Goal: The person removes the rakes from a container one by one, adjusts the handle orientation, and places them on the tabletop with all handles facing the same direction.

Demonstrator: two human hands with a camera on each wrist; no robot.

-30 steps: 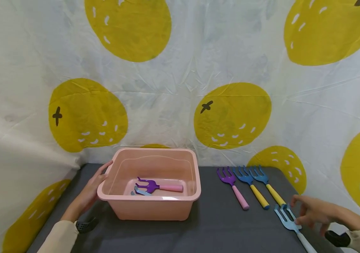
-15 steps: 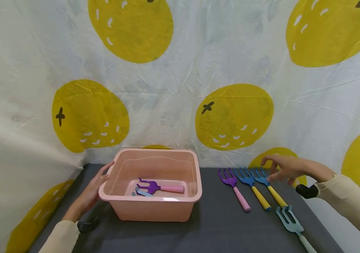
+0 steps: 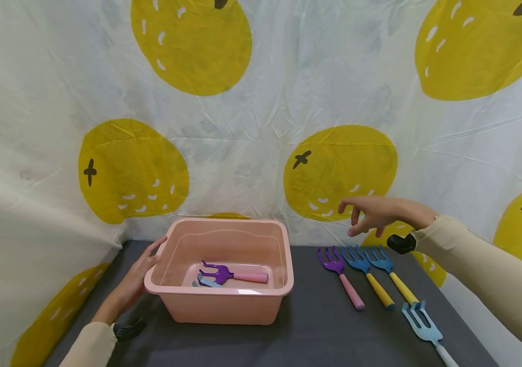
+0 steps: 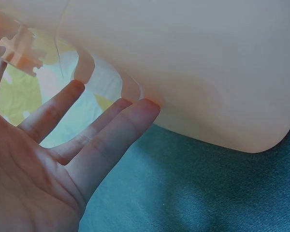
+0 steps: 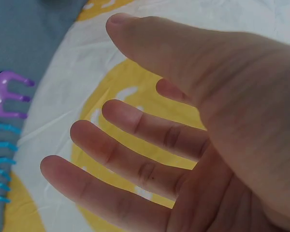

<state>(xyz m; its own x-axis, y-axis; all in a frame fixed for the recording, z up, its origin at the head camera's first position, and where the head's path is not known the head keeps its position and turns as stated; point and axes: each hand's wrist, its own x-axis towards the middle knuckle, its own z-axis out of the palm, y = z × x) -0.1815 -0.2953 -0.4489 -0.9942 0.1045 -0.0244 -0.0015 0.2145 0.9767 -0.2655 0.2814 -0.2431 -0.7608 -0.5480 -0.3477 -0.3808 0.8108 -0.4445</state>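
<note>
My left hand [image 3: 130, 280] touches the left side of the pink plastic tub [image 3: 224, 310]. In the left wrist view its straight fingers lie against the tub's wall. Inside the tub are a purple hand fork [image 3: 220, 273] with a pink handle and a partly hidden light-blue one [image 3: 210, 282]. Holding nothing, my right hand [image 3: 377, 211] hovers with loosely bent fingers above the far tines of the row of forks. That row has a purple fork with a pink handle [image 3: 351, 292] and two blue forks with yellow handles [image 3: 380, 290]. A pale-blue fork [image 3: 426, 330] lies nearer.
A dark grey cloth [image 3: 325, 336] covers the table. Close behind the table's far edge hangs a white curtain [image 3: 242, 168] printed with yellow fruit, which also runs along the left. The table's right edge slopes past the pale-blue fork.
My right hand has left the pale-blue fork, which now lies at the right end of the forks, and moved up and left over the row. The left hand stays at the tub.
</note>
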